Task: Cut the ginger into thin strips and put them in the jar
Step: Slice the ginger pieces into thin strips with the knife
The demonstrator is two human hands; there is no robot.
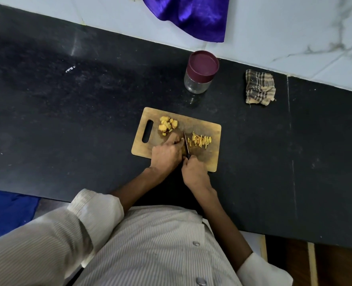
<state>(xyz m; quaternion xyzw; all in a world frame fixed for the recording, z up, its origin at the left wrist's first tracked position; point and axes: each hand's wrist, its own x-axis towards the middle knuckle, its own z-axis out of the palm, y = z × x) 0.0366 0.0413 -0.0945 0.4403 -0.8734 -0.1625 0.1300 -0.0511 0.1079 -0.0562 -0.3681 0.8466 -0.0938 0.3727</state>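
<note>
- Ginger lies on the cutting board in two lots: a heap of uncut slices toward the handle-slot end, and a loose spread of thin strips toward the other end, just right of the knife; whatever piece is under the blade is hidden by the fingers
- Handling, as a judgement: the slices look firm and fibrous, light, probably moist on the cut faces and so liable to slide on the wood; best pinned flat from above near the cutting line, fingertips tucked back from the edge; the strips look thin and brittle enough to scatter, so better gathered in a pinch or scraped together than picked up one by one
- The left hand presses down on the board beside the blade, fingers bent over what is being cut; whether it pinches a piece cannot be told
- The right hand is wrapped round the knife handle, blade pointing away from the person
- The jar stands on the counter beyond the board, apart from it, its maroon lid on; it looks empty, so nothing is in it yet
- Counts: one board, one knife, one jar, one lid, two hands; two ginger lots; slices roughly half a dozen, strips too many and too small to count
- One checked rag lies on the counter right of the jar; one purple cloth hangs at the wall
</note>
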